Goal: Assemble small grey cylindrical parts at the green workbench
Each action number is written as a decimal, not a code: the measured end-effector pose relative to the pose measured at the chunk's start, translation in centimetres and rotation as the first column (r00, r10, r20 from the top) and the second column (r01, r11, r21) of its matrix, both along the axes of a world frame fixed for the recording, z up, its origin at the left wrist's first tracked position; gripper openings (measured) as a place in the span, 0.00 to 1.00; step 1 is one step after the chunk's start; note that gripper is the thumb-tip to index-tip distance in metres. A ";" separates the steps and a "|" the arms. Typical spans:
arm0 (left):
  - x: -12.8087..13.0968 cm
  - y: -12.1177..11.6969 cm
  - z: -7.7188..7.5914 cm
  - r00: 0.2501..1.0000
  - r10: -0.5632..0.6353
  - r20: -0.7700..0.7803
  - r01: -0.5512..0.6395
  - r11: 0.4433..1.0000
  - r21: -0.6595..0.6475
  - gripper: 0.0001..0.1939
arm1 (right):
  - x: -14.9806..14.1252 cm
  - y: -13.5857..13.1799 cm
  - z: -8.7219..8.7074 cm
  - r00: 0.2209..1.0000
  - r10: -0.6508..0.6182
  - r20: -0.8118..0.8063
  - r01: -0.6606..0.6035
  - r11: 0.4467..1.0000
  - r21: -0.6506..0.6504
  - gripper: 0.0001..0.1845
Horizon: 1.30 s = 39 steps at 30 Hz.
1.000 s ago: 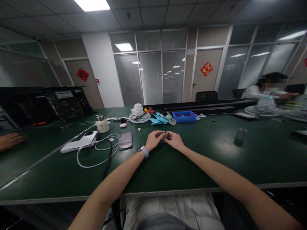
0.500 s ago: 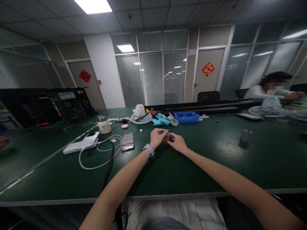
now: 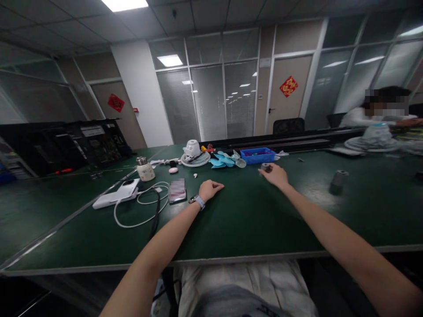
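My right hand (image 3: 276, 176) is closed around a small dark-grey metal cylinder (image 3: 265, 166), just in front of the blue tray; the fingers cover part of it. My left hand (image 3: 210, 189), with a watch (image 3: 197, 201) on its wrist, is low over the green table with thumb and fingers pinched together. Whatever is between those fingertips, if anything, is too small to make out. A similar grey cylinder (image 3: 339, 181) stands upright on the table to the right. Light-blue fan blades (image 3: 223, 160) lie beyond my left hand.
A blue tray (image 3: 257, 155) with small parts and a white fan piece (image 3: 194, 157) stand at the back. Left are a phone (image 3: 177, 191), a white cable (image 3: 132, 226), a power bank (image 3: 109, 200) and a bottle (image 3: 145, 169). A person (image 3: 357, 118) sits far right.
My hands were together on the grey cylinder. Now they are apart: the right has carried it right and away toward the blue tray, while the left has drawn slightly back.
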<state>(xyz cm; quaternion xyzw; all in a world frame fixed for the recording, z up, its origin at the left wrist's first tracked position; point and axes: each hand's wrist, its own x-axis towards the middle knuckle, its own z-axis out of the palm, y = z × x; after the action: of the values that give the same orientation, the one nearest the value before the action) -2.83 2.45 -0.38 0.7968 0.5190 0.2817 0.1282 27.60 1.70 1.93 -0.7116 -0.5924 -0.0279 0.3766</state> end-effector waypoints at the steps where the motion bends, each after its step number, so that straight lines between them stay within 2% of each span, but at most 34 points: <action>1: 0.0 0.0 0.0 1.000 0.002 0.002 -0.002 1.000 -0.003 0.17 | 1.5 0.3 -0.1 0.998 -0.059 0.028 0.061 0.997 -0.051 0.24; 4: 0.0 0.0 0.0 0.999 0.022 0.042 -0.023 1.000 0.004 0.18 | 4.4 1.1 -1.0 0.990 -0.128 0.058 0.136 0.975 -0.176 0.26; 7: -0.1 0.4 -0.2 0.976 0.124 0.180 -0.132 0.991 0.033 0.19 | 4.6 1.0 -1.3 0.991 -0.132 0.031 0.136 0.964 -0.228 0.28; 9: -0.2 0.7 -0.2 0.935 0.218 0.279 -0.234 0.972 0.023 0.20 | 3.3 0.3 -1.1 0.985 -0.166 0.042 0.171 0.968 -0.186 0.35; 11: -0.3 1.0 -0.3 0.896 0.293 0.335 -0.307 0.952 -0.012 0.18 | 0.6 -0.7 -0.6 0.982 -0.160 0.103 0.161 0.987 -0.002 0.39; 12: -0.3 1.0 -0.4 0.883 0.317 0.347 -0.327 0.945 -0.030 0.17 | -1.1 -1.2 -0.4 0.983 -0.101 0.153 0.085 0.991 0.107 0.38; 13: -0.3 1.1 -0.4 0.875 0.332 0.352 -0.339 0.940 -0.043 0.16 | -3.1 -1.7 -0.4 0.975 0.005 0.220 -0.050 0.979 0.198 0.34; 14: -0.3 1.1 -0.5 0.872 0.339 0.353 -0.344 0.938 -0.049 0.16 | -5.2 -2.1 -0.4 0.946 0.161 0.283 -0.226 0.949 0.218 0.29; 16: -0.2 1.2 -0.7 0.872 0.340 0.352 -0.348 0.937 -0.043 0.15 | -9.3 -2.6 -1.0 0.819 0.466 0.334 -0.525 0.843 0.112 0.24; 19: -0.2 1.3 -1.1 0.879 0.320 0.353 -0.338 0.941 -0.012 0.14 | -13.5 -2.7 -2.2 0.675 0.678 0.293 -0.697 0.716 -0.051 0.19; 21: -0.2 1.3 -1.3 0.887 0.298 0.352 -0.318 0.948 0.000 0.14 | -14.3 -2.4 -2.6 0.654 0.714 0.251 -0.715 0.691 -0.101 0.16; 23: -0.1 1.3 -1.2 0.896 0.284 0.343 -0.301 0.954 -0.004 0.14 | -13.4 -2.0 -2.3 0.680 0.698 0.225 -0.695 0.711 -0.107 0.16; 25: 0.0 1.1 -1.1 0.900 0.290 0.326 -0.302 0.953 -0.015 0.14 | -10.9 -1.5 -1.4 0.721 0.656 0.224 -0.659 0.749 -0.072 0.17; 28: 0.1 0.9 -0.8 0.900 0.307 0.311 -0.313 0.949 -0.032 0.14 | -5.1 -0.7 0.6 0.836 0.506 0.212 -0.535 0.836 0.119 0.17; 31: 0.1 0.7 -0.6 0.903 0.297 0.309 -0.294 0.954 -0.059 0.14 | 1.1 -0.1 1.8 0.957 0.283 0.066 -0.289 0.900 0.328 0.13; 34: 0.0 0.7 -0.6 0.910 0.283 0.303 -0.275 0.959 -0.071 0.14 | 4.9 0.4 1.6 0.971 0.228 -0.076 -0.192 0.927 0.321 0.13; 39: -0.1 0.9 -0.8 0.917 0.265 0.298 -0.256 0.964 -0.071 0.14 | 5.6 0.9 0.2 0.953 0.272 -0.134 -0.235 0.943 0.236 0.13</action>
<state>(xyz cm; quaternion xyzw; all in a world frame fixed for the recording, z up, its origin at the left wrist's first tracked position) -2.90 3.31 -1.15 0.6655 0.5985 0.4080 0.1802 33.22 2.60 2.16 -0.5837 -0.6395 0.0155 0.5001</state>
